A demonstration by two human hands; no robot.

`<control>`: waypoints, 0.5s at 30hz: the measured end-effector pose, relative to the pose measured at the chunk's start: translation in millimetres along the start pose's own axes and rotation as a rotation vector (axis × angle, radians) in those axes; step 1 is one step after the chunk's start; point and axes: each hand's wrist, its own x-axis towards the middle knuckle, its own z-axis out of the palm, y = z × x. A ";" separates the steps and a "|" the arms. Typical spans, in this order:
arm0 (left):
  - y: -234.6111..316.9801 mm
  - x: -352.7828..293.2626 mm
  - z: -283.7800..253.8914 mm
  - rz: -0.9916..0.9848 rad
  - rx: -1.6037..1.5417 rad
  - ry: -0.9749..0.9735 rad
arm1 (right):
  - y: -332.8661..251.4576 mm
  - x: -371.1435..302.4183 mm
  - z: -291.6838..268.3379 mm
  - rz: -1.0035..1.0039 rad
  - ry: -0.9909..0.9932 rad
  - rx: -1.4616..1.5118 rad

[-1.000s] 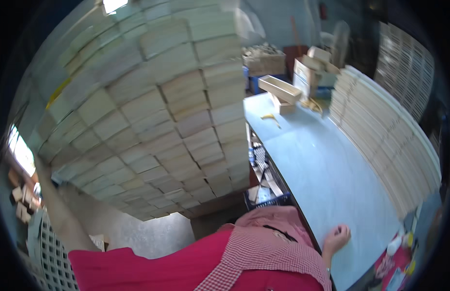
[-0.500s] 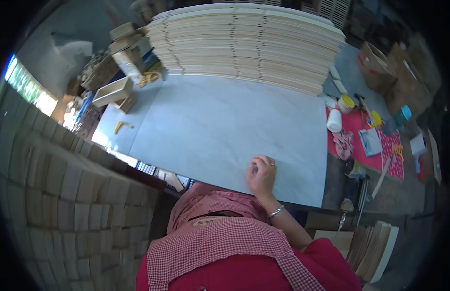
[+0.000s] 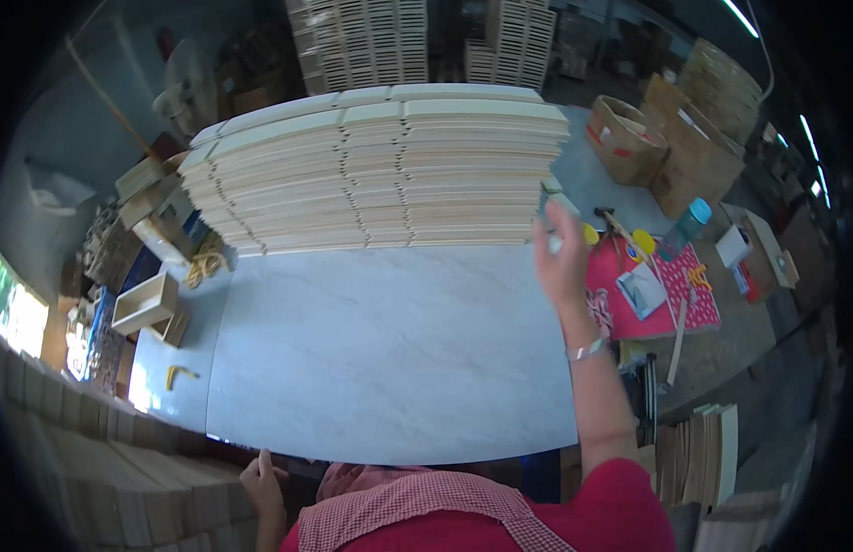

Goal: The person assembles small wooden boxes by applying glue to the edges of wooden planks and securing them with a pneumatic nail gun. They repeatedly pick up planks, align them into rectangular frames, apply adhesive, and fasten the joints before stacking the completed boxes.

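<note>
My right hand [image 3: 561, 262] reaches over the right edge of the pale marbled tabletop [image 3: 390, 359], its thumb and fingers apart. It is beside the stack of grooved wooden boards [image 3: 380, 179] and partly hides a jar with a yellow lid [image 3: 589, 234]. A whitish thing shows between thumb and fingers; whether they touch it I cannot tell. My left hand [image 3: 263, 483] is low at the table's near left edge, fingers pointing up and slightly apart, with nothing seen in it.
On the right, a pink cloth [image 3: 620, 308] bears a hammer [image 3: 612, 221], a blue-capped bottle [image 3: 686, 230] and a plastic packet [image 3: 642, 292]. Cardboard boxes [image 3: 626, 143] stand behind. At left are a small wooden box [image 3: 146, 304], a yellow tool [image 3: 178, 373] and stacked wood blocks [image 3: 123, 488].
My right hand has moved from the table's near edge out to the far right, and its fingers have spread. My left hand has come into view. The view has tilted up and turned right.
</note>
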 end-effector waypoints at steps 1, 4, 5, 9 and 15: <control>21.5 6.2 9.5 -0.023 -0.108 -0.070 | 9.6 44.9 -2.3 0.095 0.066 0.005; 32.4 35.8 57.5 -0.033 -0.427 -0.096 | 62.7 155.2 -25.5 0.295 -0.002 -0.312; 32.7 40.2 68.9 -0.038 -0.468 -0.141 | 79.5 178.6 -29.1 0.367 -0.048 -0.448; 10.6 38.1 87.8 -0.097 -0.558 -0.239 | 102.9 217.2 -24.9 0.599 -0.318 -0.406; -12.8 25.4 75.0 0.044 -0.502 -0.304 | 53.4 227.7 -7.3 0.732 -0.434 -0.379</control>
